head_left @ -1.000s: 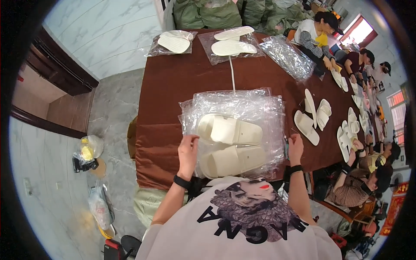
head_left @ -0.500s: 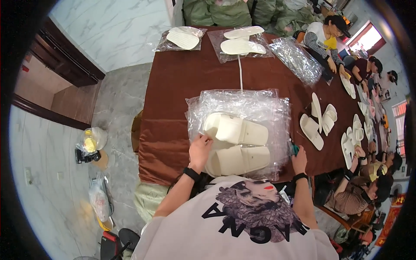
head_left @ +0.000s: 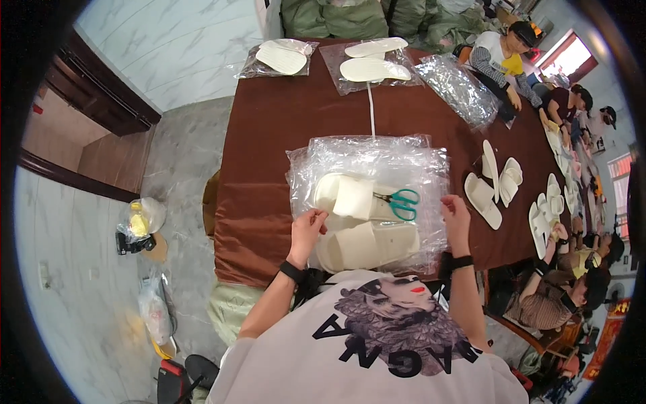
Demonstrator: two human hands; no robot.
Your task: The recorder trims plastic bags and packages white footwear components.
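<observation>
A pair of cream slide slippers (head_left: 368,248) lies in and on a stack of clear plastic bags (head_left: 431,158) in front of me. Scissors with green handles (head_left: 405,205) rest across the farther slipper (head_left: 353,198), blades toward its strap. My left hand (head_left: 309,233) is at the left edge of the stack, thumb and fingertips pinched together on the plastic beside the slippers. My right hand (head_left: 457,220) hovers at the stack's right edge, its fingers slightly apart and holding nothing that I can see.
Bagged white slippers (head_left: 282,57) lie at the table's far edge, with more clear bags (head_left: 460,92) to the right. Loose slippers (head_left: 483,200) stand on the brown cloth (head_left: 252,175). Co-workers (head_left: 501,64) sit along the right, and green sacks (head_left: 353,19) stand behind.
The scissors have gone from my right hand to the top of the farther slipper. My right hand has moved slightly away from me and let go; the left stays at the bag edge.
</observation>
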